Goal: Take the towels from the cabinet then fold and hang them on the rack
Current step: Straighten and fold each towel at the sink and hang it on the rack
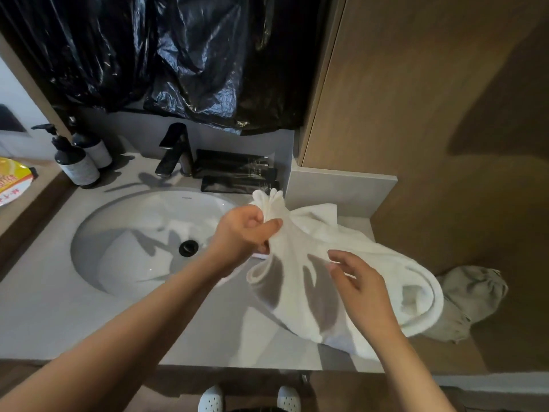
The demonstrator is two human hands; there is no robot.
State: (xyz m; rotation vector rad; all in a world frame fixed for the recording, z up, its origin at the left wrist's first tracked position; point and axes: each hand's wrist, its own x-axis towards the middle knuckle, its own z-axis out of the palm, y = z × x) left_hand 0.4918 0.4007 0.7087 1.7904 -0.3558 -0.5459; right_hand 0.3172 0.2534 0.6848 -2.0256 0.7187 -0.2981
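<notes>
The white towel (386, 257) lies on the counter (59, 316) just right of the sink (98, 233), its long axis going from far left, where the left hand (243, 233) grips one bunched end, to near right at the counter's edge. The right hand (359, 286) is apart from the left, with loose fingers that hold nothing, over the middle of the cloth, so I judge it the nearer one to the free end

Two bottles (77, 166) (94, 148), one towel (371, 257)
</notes>
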